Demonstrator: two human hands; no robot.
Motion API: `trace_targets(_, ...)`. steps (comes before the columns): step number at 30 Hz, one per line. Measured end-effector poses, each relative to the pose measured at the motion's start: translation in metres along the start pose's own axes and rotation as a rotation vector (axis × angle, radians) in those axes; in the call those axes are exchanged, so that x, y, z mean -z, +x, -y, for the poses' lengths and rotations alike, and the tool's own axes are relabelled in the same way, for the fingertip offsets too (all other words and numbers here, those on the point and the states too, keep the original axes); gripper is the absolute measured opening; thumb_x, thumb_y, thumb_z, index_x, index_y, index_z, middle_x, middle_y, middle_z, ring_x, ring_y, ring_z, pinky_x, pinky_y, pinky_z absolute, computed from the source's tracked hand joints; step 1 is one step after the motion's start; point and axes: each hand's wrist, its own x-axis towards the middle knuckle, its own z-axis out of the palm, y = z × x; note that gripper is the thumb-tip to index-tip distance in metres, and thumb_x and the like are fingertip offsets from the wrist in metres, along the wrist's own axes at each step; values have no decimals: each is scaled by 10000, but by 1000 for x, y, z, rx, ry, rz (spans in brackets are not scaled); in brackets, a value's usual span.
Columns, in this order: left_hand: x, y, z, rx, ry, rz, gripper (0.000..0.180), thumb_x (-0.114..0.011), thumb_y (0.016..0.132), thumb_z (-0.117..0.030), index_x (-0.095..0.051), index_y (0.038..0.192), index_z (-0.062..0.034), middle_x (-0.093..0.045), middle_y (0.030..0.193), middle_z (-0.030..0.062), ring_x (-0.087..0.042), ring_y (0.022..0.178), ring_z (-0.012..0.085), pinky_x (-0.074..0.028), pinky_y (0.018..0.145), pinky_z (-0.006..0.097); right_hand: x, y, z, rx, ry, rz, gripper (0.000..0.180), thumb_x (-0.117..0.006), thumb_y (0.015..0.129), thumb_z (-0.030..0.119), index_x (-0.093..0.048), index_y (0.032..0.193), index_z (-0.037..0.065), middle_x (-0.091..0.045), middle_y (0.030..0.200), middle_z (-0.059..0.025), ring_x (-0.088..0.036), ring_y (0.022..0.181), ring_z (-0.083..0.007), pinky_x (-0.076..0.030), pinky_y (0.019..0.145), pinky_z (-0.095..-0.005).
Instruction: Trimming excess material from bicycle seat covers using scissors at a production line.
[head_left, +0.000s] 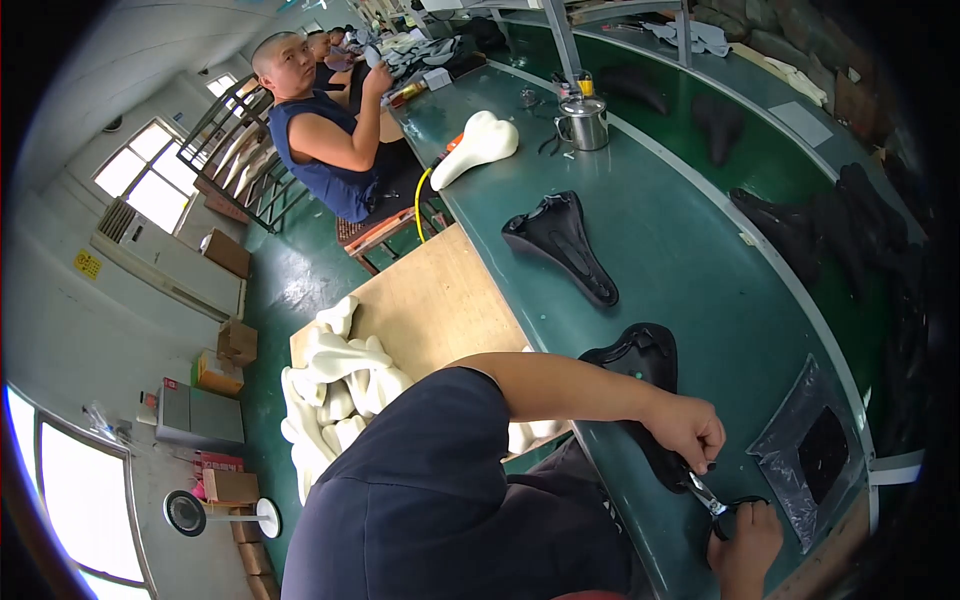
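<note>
On the green table lies a black bicycle saddle (655, 455), underside up, with its narrow nose towards me. My left hand (685, 430) reaches over it, fingers closed in a pinch on dark material at the nose's edge. My right hand (748, 550) grips a pair of scissors (706, 494) with black handles. Their metal blades meet the saddle's nose just below my left fingertips; the exact cutting edge is too small to make out. My left forearm covers the saddle's middle. Farther up the table rests another black saddle (565, 245), also underside up.
Right of my hands lies a clear plastic bag (815, 455) with a dark piece. White foam saddle pads (345, 370) are piled on a wooden board (440, 300). Beyond are another white pad (477, 148), a metal mug (582, 122), a seated co-worker (330, 140) and a green belt with black saddles (785, 230).
</note>
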Motion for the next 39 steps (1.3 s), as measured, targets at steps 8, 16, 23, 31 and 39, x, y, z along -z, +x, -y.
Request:
trace_targets(8, 40, -16, -25, 8, 40, 21, 164, -794, 962, -115, -712, 939, 25, -673, 973, 67, -638, 891, 149, -533, 775, 314, 23, 28, 21, 118, -121, -238, 538, -838, 706, 240, -641, 1163, 34, -649, 1085, -168, -659, 973, -384, -555, 790, -484)
trace_targets(16, 37, -3, -43, 152, -2, -7, 158, -782, 951, -37, -647, 892, 20, -627, 1011, 34, -589, 881, 110, -499, 748, 286, 32, 22, 16, 57, -95, -273, 477, -871, 657, 201, -657, 1064, 73, -637, 987, -101, -656, 929, -326, -550, 764, -436)
trace_targets(23, 2, 2, 13, -22, 32, -14, 204, -849, 895, -120, -709, 868, 26, -653, 833, 47, -604, 763, 147, -483, 677, 344, -5, 2, 21, 33, -40, -258, 452, -832, 606, 185, -565, 933, 22, -564, 926, -185, -599, 908, -425, -495, 746, -530)
trace_targets(31, 25, -6, -12, -20, 37, -21, 187, -842, 891, -79, -710, 854, 47, -668, 886, 51, -607, 815, 137, -483, 715, 314, -5, 35, 37, 101, -184, -362, 336, -815, 756, 230, -584, 909, 39, -564, 892, -139, -610, 859, -359, -496, 700, -483)
trace_targets(39, 30, -10, -16, 101, -440, -73, 228, -708, 1041, -142, -609, 869, -31, -550, 717, -19, -521, 656, 63, -412, 602, 251, -22, 22, 21, 107, -114, -360, 359, -852, 724, 275, -571, 858, 95, -571, 802, -111, -623, 735, -328, -503, 626, -469)
